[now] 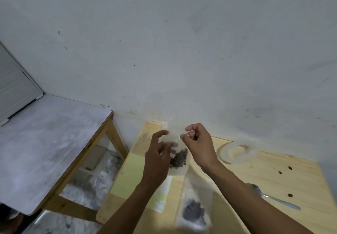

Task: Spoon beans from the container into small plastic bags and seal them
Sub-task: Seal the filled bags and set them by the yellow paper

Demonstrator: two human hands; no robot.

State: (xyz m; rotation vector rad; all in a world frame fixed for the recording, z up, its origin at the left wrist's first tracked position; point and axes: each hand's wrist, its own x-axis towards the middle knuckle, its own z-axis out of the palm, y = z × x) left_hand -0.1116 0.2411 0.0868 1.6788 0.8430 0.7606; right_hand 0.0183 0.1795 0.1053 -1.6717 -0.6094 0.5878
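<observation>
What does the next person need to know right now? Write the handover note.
Left hand and right hand hold the raised bag by its top, above the wooden table; dark beans sit in its bottom.
A second bag with beans lies on the table near the front edge.
The spoon lies on the right; the clear container stands behind it.
Done: beans in two bags. Left: sealing the raised bag; whether either is sealed cannot be told.

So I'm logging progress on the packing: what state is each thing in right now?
Held bag: upright above the table, partly filled with beans, both hands at its top.
Left hand: gripping the bag.
Right hand: pinching the bag's top.
Second bag: lying flat, beans inside.
Spoon: lying on the table, untouched.
Container: open.
</observation>
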